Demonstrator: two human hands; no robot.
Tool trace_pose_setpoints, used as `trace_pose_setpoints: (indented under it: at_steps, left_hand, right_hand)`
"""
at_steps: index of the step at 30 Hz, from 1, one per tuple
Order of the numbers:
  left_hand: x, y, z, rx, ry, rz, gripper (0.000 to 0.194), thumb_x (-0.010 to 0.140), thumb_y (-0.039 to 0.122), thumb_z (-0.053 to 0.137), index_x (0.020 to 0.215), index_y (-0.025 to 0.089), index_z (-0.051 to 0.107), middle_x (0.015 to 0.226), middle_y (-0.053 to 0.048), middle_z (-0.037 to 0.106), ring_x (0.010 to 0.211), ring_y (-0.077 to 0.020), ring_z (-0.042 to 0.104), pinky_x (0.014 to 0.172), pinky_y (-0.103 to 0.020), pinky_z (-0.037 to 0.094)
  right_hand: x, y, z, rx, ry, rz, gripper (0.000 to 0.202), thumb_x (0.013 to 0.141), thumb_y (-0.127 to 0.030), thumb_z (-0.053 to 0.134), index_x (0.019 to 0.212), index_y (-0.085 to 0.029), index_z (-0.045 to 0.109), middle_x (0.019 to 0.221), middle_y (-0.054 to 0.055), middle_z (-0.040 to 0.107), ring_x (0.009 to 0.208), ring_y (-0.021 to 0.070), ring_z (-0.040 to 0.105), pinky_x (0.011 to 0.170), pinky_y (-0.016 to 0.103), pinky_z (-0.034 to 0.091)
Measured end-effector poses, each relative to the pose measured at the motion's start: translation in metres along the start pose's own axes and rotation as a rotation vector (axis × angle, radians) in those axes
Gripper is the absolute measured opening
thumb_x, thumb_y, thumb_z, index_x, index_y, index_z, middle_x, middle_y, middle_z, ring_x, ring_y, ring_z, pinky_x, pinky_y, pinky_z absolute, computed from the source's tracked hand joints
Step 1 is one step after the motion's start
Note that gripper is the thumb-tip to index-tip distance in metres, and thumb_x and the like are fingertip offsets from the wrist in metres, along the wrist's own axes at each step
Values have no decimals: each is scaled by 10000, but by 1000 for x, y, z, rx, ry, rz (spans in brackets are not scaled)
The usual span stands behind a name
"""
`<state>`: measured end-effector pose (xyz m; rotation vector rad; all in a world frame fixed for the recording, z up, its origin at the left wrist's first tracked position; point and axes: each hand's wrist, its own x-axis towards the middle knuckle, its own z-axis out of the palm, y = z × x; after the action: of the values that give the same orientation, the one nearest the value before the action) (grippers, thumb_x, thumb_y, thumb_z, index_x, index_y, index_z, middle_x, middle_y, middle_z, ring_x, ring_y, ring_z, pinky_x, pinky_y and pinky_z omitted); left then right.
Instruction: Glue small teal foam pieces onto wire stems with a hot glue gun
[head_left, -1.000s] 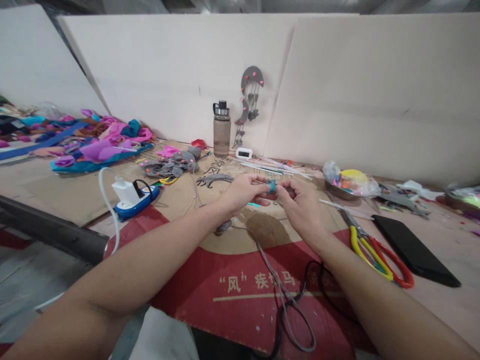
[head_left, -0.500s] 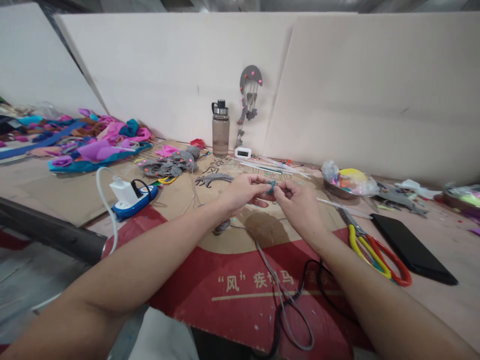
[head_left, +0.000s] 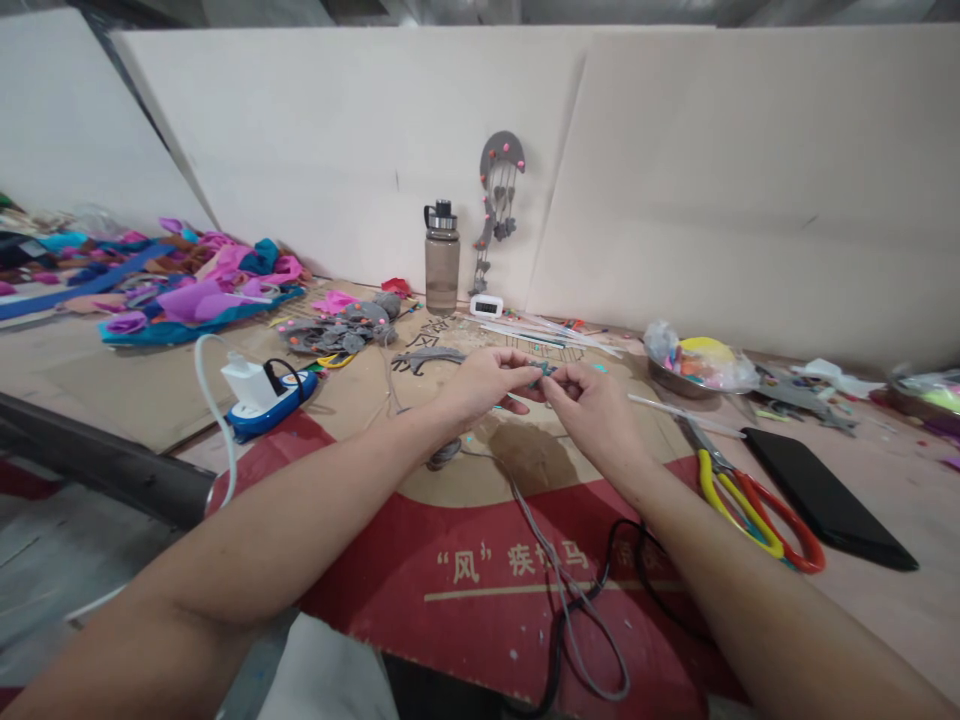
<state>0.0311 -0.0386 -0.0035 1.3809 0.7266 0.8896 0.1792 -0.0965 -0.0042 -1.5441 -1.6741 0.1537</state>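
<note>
Between my fingertips, above the cardboard, is a small grey and teal piece (head_left: pixel 541 372), mostly covered by the fingers, so its kind is unclear. My left hand (head_left: pixel 487 385) pinches it from the left, thumb against forefinger. From the right, my right hand (head_left: pixel 596 405) closes thumb and forefinger on its other side. Below the hands lies a small bundle of grey cord (head_left: pixel 445 453), and a loop of thin grey cord (head_left: pixel 551 550) trails toward the front edge. A grey felt strip (head_left: pixel 431 355) rests beyond my left wrist.
Scissors (head_left: pixel 739 500) and a black phone (head_left: pixel 825 500) lie at right, a metal bowl (head_left: pixel 686 380) behind them. A water bottle (head_left: pixel 442 262) and small white clock (head_left: pixel 486 306) stand at the back. A blue power strip (head_left: pixel 274 408) and felt pieces (head_left: pixel 341 330) are at left.
Less teal shows on the piece between my fingers. Small teal scraps now show on the cardboard on either side of it. Both hands have barely shifted.
</note>
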Motion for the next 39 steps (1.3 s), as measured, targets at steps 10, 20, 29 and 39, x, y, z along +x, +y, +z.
trace_pose_setpoints:
  at_steps: [10,20,29,39]
  left_hand:
    - [-3,8,2,117,127,39,88,809,185,619,738,136,603,655,-24,654,562,-90,605,473,-182,410]
    - [0,4,-1,23,69,-39,84,790,216,659,788,151,606,667,-13,671,564,-95,635,479,-185,409]
    - [7,-1,-5,-145,-17,-39,97,810,182,695,809,112,627,728,-44,686,622,-97,652,532,-193,448]
    - [9,-4,-6,-236,-6,-48,171,757,116,745,857,105,607,754,-45,688,650,-113,677,540,-198,485]
  right_hand:
    - [-2,3,4,82,-32,-60,203,860,-332,526,757,-195,633,683,14,616,607,150,484,590,282,333]
    - [1,5,-1,73,66,-56,214,869,-352,512,777,-197,628,715,24,620,662,172,513,642,296,353]
    - [1,10,1,100,39,-53,223,874,-333,481,798,-192,637,720,27,629,677,173,528,648,288,370]
    - [4,15,4,160,-2,42,264,856,-369,482,833,-177,662,696,15,607,671,163,520,646,286,375]
